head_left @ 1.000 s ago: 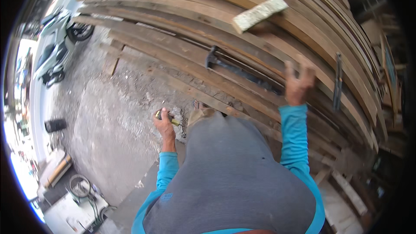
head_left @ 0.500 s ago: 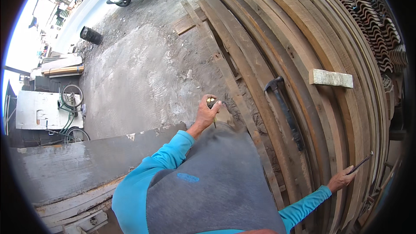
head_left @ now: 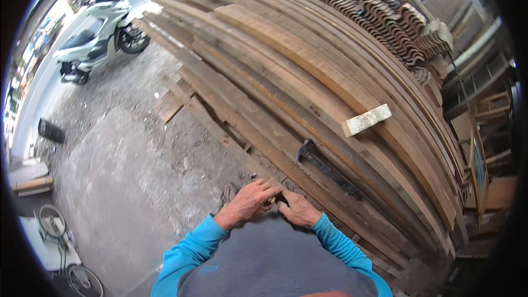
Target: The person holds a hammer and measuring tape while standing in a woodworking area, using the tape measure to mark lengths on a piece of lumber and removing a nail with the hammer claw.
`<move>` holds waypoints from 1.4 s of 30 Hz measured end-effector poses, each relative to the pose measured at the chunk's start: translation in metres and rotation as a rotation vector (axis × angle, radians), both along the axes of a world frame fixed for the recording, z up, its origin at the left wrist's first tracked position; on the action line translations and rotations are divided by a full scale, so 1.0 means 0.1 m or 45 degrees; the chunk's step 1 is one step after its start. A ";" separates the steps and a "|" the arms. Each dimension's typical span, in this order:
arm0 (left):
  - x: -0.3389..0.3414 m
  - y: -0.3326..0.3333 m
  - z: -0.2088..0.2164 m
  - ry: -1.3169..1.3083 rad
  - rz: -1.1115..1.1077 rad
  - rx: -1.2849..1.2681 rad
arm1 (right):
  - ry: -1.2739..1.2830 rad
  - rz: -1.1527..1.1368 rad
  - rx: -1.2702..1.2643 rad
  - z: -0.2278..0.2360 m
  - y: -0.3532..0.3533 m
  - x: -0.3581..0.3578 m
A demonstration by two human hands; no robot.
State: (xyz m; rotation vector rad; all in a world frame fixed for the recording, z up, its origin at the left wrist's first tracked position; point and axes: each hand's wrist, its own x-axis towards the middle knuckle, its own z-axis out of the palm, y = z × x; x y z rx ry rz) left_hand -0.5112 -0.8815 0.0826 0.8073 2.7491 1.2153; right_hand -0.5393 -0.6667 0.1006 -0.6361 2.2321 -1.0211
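My two hands meet in front of my waist, above the near edge of the lumber pile. My left hand (head_left: 247,202) is closed over a tape measure (head_left: 271,202), of which only a small yellow and dark part shows. Against its other side, my right hand (head_left: 300,209) has its fingers curled and its thumb pressed in. The thin dark stick is out of sight. Just beyond my right hand, a claw hammer (head_left: 329,170) with a dark handle lies along the boards. Farther right, a short pale wood block (head_left: 367,120) rests across the long wooden boards (head_left: 275,80).
Stacked wavy roof tiles (head_left: 379,25) stand behind the boards. Concrete ground (head_left: 121,165) stretches left, with a black bucket (head_left: 51,131), a parked white scooter (head_left: 102,36) and a bicycle (head_left: 60,242). Framed panels (head_left: 477,170) lean at the right.
My right hand has come in from the far right to meet my left at the tape measure. The thin dark stick it held no longer shows. My view has turned right.
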 end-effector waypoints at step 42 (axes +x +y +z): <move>-2.06 -3.59 -0.83 -0.161 1.145 0.557 | 0.496 -0.054 -0.286 -0.13 -3.68 -2.32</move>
